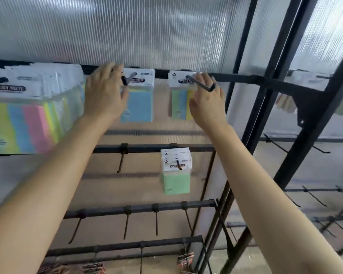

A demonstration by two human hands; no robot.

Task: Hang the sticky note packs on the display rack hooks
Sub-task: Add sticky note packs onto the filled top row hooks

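Both arms reach up to the top rail [236, 79] of the black display rack. My left hand [105, 91] is raised with its fingers extended at the rail, and its thumb touches the left edge of a blue sticky note pack [140, 103] that hangs on a hook [129, 78]. My right hand [206, 99] lies flat against the right side of a green, blue and yellow pack [179, 103] hanging on the neighbouring hook [201, 84], whose black prong juts out in front of the fingers. Neither hand holds a loose pack.
A thick bunch of multicolour packs [28, 119] fills the hook at the far left. Several green packs [175, 175] hang on the second rail. Lower rails carry bare hooks [120, 161]. More racks with hooks stand to the right [315, 196].
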